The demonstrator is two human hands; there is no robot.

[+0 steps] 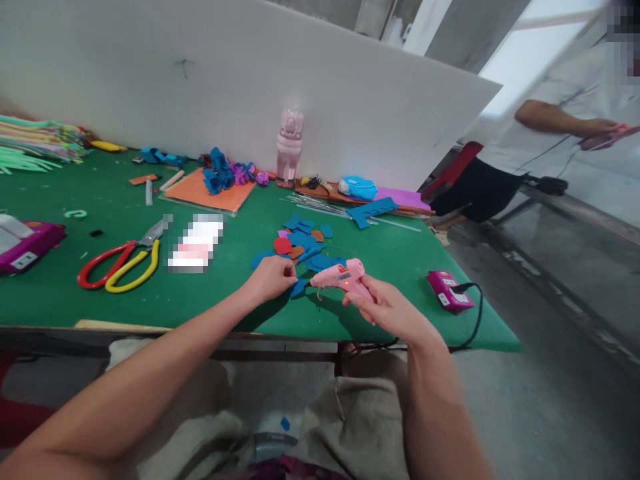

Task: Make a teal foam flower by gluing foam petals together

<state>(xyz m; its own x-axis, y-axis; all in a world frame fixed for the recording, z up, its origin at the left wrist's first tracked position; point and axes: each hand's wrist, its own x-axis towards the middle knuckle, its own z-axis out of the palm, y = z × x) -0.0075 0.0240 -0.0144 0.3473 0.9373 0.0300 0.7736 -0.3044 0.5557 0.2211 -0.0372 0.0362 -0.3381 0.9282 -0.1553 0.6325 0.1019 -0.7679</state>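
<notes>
My right hand (387, 307) is closed around the handle of a pink hot glue gun (340, 277), whose small orange light is on. The gun's nozzle points left, close to a small blue felt piece (299, 288). That piece is pinched between the thumb and fingers of my left hand (273, 277). Just behind both hands lies a loose pile of blue felt pieces (305, 245), with a red felt piece (283, 246) and some brown ones among them. Whether the nozzle touches the held felt, I cannot tell.
Red-and-yellow-handled scissors (133, 257) lie left, near a purple power socket (30, 245). Another purple socket (450, 291) with a black cord is at right. A pink bottle (290, 147) stands by the white board. Finished-looking felt flowers (219, 172) rest on orange sheets. Another person (560, 120) stands at right.
</notes>
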